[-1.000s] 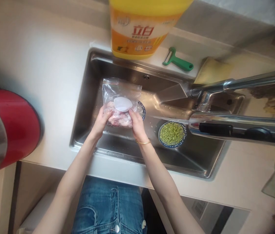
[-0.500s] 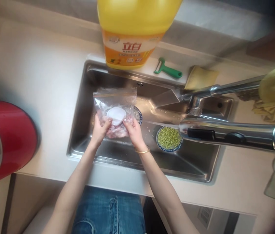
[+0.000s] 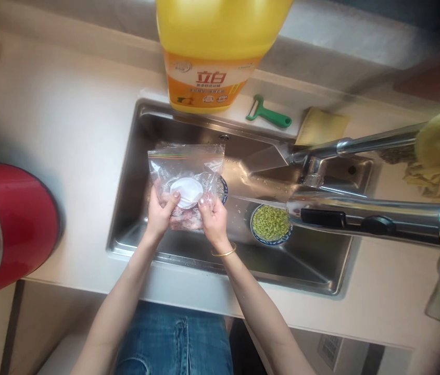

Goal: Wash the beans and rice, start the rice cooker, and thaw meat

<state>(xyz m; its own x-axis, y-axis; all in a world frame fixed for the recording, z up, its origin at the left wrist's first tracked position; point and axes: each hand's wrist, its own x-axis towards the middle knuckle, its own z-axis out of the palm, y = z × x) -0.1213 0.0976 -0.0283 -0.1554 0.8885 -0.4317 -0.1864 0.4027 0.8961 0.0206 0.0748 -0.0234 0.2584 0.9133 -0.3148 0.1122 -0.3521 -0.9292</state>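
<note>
A clear zip bag (image 3: 186, 165) with a white oval patch on it is held over the left part of the sink (image 3: 239, 255). Pinkish pieces that look like raw meat (image 3: 186, 220) fill its lower end. My left hand (image 3: 161, 212) grips the bag's left side, thumb on top. On its right side my right hand (image 3: 214, 216) pinches the plastic with thumb and fingers; a gold bracelet circles that wrist. Partly hidden behind the bag is a blue-patterned bowl (image 3: 224, 191). A second bowl of green beans (image 3: 270, 224) sits in the sink further right.
The faucet (image 3: 360, 213) reaches over the sink from the right, with water running from it. Behind the sink stand a yellow detergent jug (image 3: 212, 57), a green peeler (image 3: 270, 114) and a yellow sponge (image 3: 321, 126). A red appliance (image 3: 24, 224) occupies the left counter.
The bag's top edge has spread a little to the right and its lower end hangs slightly nearer me. My right hand has shifted its hold and its fingers are more curled.
</note>
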